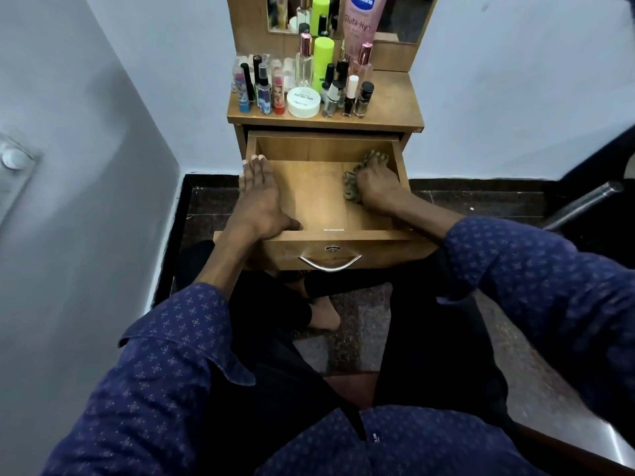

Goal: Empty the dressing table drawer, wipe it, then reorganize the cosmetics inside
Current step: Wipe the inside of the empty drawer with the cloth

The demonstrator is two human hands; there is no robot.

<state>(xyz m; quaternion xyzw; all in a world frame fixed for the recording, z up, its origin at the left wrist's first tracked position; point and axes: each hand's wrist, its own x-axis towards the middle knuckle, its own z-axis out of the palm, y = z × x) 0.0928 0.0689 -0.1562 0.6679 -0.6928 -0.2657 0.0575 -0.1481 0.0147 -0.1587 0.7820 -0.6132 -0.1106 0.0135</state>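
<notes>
Wooden drawer (pixel 299 197) is pulled out and empty. Left hand (pixel 257 197), fingers straight, lies along its nine o'clock wall, likely bracing it. Right hand (pixel 376 187) clutches a bunched cloth (pixel 354 182) at three o'clock, wiping. Cosmetics (pixel 302 87) wait on the tabletop (pixel 395 111) at twelve.

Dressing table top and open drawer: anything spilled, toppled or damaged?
Nothing stands out. Bottles stand upright on the wooden dressing table top; the pulled-out wooden drawer holds only the right hand gripping a patterned cloth, left hand on its side.
</notes>
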